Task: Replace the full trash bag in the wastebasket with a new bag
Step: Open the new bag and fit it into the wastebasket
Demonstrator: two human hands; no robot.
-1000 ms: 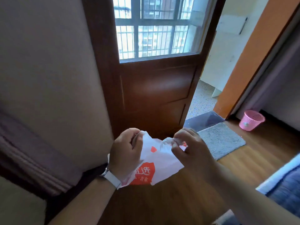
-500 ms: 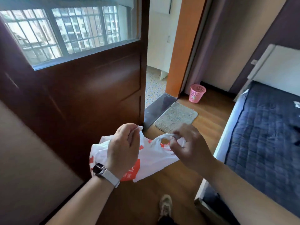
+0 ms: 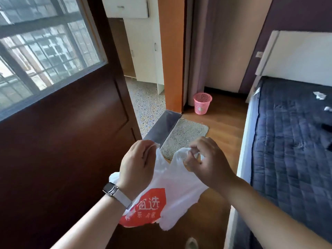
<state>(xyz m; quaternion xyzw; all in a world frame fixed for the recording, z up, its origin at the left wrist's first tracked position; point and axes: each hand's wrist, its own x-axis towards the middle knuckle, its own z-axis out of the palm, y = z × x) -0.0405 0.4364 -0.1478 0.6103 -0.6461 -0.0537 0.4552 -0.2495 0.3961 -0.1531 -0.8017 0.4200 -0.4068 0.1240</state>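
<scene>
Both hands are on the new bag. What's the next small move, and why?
Probably draw the left hand and right hand apart to spread the mouth: each pinches a handle of the white bag, which hangs flat and unopened, while the pink wastebasket stands farther ahead by the orange wall.

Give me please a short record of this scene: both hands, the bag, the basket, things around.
bag: white with red print, held up by its handles
left hand: pinches one handle
right hand: pinches the other handle
mat: grey, at the doorway
basket: pink, upright on the floor, beyond the mat
bed: on the right, dark blue cover
door: brown, on the left
</scene>
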